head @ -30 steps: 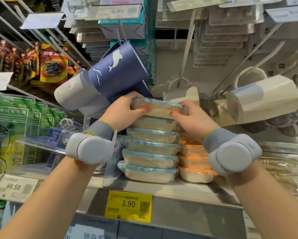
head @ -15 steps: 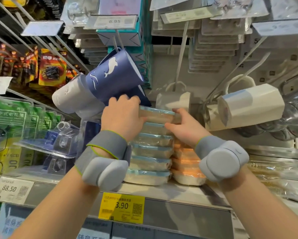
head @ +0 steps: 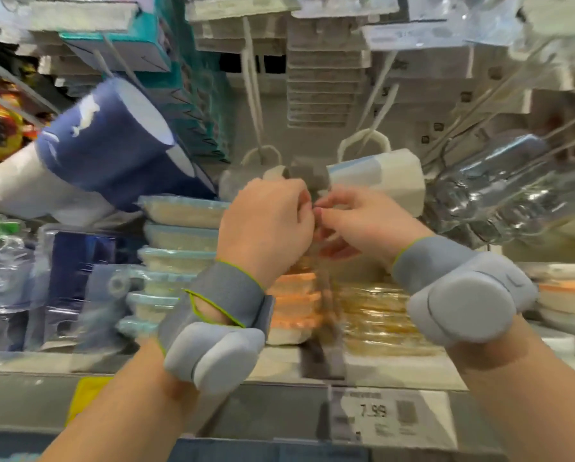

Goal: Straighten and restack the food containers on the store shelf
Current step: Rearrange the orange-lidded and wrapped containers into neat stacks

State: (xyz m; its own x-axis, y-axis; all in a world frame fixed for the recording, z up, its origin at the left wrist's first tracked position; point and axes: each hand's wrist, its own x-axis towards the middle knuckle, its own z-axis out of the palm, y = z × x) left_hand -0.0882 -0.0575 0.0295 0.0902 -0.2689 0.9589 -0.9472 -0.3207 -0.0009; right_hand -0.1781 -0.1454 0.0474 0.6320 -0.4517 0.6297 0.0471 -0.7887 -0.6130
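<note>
A stack of several blue-lidded food containers [head: 179, 255] stands on the shelf [head: 279, 365], left of my hands. A shorter stack of orange-lidded containers [head: 294, 306] sits to its right, directly under my hands and partly hidden by my left wrist. My left hand [head: 266, 225] and my right hand [head: 359, 225] are raised above the orange stack. Their curled fingertips meet in the middle. The picture is blurred, and I cannot make out whether they hold anything between them.
A blue whale-print cup [head: 106, 145] and white mugs [head: 382, 181] hang on hooks just above the stacks. Clear bottles [head: 512, 191] hang at the right. Amber-wrapped packs [head: 379, 315] lie right of the orange stack, with more orange-lidded containers [head: 566, 295] beyond them. A price tag [head: 389, 415] is on the shelf edge.
Both hands have let go of the top blue-lidded container and moved right, over the orange stack. My view has also shifted right.
</note>
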